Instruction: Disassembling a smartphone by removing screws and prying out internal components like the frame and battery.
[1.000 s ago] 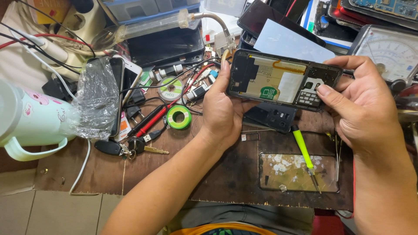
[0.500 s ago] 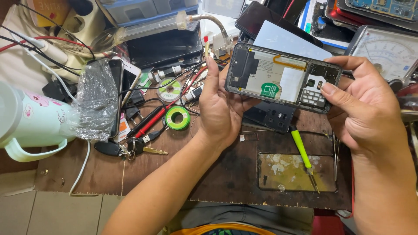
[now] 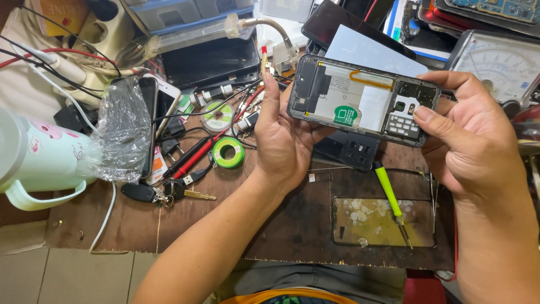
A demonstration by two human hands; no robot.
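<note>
At the far left of the frame a pale mint jug (image 3: 39, 155) with a looped handle lies on its side, and a crumpled clear plastic bag (image 3: 121, 132) sits against its mouth. Just right of the bag two phones (image 3: 160, 107) lean side by side, and below them a black car key with a brass key (image 3: 163, 193) rests on the dark brown surface (image 3: 225, 236). A roll of green tape (image 3: 228, 152) lies a little further right, beside red and black probe leads (image 3: 194, 155).

Near the middle, the left hand (image 3: 284, 141) is raised palm up; its thumb stands upright and its fingers (image 3: 315, 135) are closed around the left end of the opened phone (image 3: 363, 100), reaching behind it. The phone is held level in the air in the upper middle of the frame, its back cover off, showing a white battery area with a green sticker and a dark circuit section at its right end. Under it on the surface lies a black back cover (image 3: 351, 149). A yellow-green screwdriver (image 3: 391, 197) lies lower down, its tip over a glass panel (image 3: 371, 222) (smeared with yellowish residue).

At the right, the right hand (image 3: 478, 146) clamps the phone's right end, thumb on the open face and fingers behind. An analogue meter (image 3: 500, 65) sits in the upper right corner.
</note>
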